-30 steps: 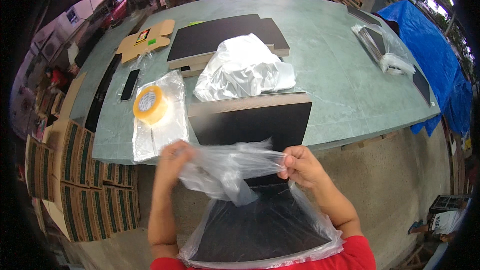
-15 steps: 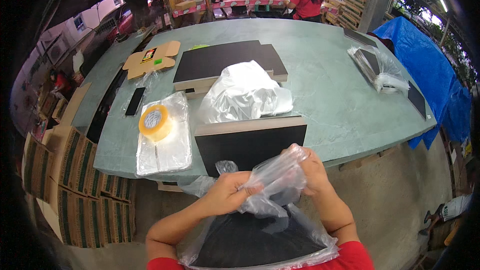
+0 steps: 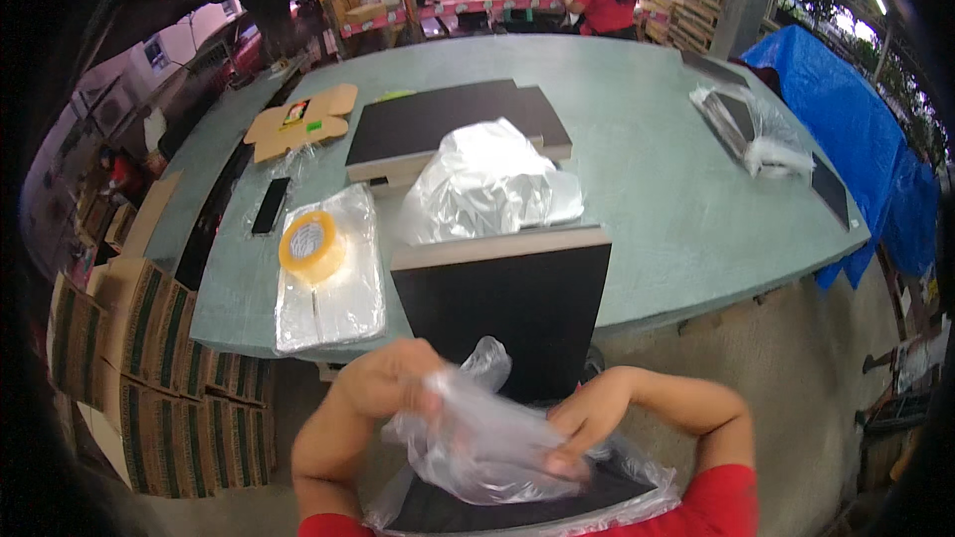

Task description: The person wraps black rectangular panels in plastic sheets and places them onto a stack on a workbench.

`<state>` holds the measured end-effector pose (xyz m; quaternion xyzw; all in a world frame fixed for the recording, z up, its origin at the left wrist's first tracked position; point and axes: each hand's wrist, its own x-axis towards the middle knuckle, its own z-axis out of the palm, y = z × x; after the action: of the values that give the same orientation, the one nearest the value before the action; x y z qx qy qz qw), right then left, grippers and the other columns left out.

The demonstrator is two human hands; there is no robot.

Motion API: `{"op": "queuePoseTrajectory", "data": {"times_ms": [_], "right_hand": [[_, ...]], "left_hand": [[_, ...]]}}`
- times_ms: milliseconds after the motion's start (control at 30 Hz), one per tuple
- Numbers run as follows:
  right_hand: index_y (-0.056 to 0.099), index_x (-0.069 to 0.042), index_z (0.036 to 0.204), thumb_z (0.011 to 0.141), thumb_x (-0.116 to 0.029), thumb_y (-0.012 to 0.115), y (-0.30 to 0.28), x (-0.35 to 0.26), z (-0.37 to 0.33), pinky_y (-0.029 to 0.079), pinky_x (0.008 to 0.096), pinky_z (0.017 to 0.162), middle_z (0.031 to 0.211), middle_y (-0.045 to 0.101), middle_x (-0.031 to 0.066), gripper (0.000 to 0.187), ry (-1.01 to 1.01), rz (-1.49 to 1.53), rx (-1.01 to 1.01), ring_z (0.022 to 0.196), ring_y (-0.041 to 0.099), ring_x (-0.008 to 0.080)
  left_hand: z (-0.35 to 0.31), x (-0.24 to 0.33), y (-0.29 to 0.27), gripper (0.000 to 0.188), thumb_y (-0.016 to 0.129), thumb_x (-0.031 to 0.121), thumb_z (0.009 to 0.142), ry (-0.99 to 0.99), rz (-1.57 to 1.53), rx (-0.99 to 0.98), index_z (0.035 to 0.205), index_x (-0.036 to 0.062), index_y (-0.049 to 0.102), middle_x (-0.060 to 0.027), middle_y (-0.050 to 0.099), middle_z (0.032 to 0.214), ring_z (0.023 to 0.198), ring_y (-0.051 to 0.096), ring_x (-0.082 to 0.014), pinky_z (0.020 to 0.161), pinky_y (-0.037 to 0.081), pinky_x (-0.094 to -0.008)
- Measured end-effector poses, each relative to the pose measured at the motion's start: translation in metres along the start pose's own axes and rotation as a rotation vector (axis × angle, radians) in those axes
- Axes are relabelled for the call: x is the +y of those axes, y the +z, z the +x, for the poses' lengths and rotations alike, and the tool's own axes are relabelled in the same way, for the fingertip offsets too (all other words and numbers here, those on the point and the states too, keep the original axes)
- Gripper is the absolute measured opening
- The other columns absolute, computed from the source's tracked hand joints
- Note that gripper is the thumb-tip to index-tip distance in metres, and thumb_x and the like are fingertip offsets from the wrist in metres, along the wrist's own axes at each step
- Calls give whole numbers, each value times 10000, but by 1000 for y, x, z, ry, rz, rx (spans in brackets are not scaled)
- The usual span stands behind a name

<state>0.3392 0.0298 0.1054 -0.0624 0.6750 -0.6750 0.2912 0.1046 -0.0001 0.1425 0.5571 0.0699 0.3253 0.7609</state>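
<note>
Close against me lies a flat black panel [image 3: 477,509] inside a clear plastic bag [image 3: 487,443]. The bag's loose end is bunched up over the panel. My left hand [image 3: 403,388], blurred by motion, is closed on the gathered plastic at its left side. On the right, my right hand [image 3: 587,423] grips the same plastic, with thumb and fingers bent down onto it. Just beyond my hands a black board [image 3: 502,308] with a pale edge stands upright at the table's near edge. Behind it sits a heap of white, shiny plastic bags [image 3: 492,184].
On the green table [image 3: 657,239], yellow tape [image 3: 310,247] rests on a stack of flat clear bags [image 3: 333,318]. Beyond are a phone [image 3: 271,205], black boards [image 3: 438,124], cardboard [image 3: 303,119] and bagged panels [image 3: 746,129]. Cartons [image 3: 169,418] stand left; a person [image 3: 607,0] works farther back.
Both hands have come down nearer to me with the bag's loose end. My left hand has shifted left, and my right hand has turned so its fingers point down and inward.
</note>
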Motion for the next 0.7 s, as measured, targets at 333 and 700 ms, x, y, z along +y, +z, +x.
{"op": "queuePoseTrajectory", "data": {"times_ms": [333,700], "right_hand": [[608,-51,979,742,-208,481,29,-1,-29,36,487,1019,1138,501,154,311,1274,-1194,246,1135,410,261],[583,-37,774,654,15,534,4,-57,-75,417,258,534,601,556,80,139,397,-474,1834,575,526,146]], "left_hand": [[-14,-39,20,179,509,104,691,-755,1851,-164,847,27,552,-113,585,774,760,587,-243,578,483,-340],[-46,-50,17,221,582,253,714,-730,1281,34,700,33,598,-99,584,632,601,579,-250,514,449,-355]]}}
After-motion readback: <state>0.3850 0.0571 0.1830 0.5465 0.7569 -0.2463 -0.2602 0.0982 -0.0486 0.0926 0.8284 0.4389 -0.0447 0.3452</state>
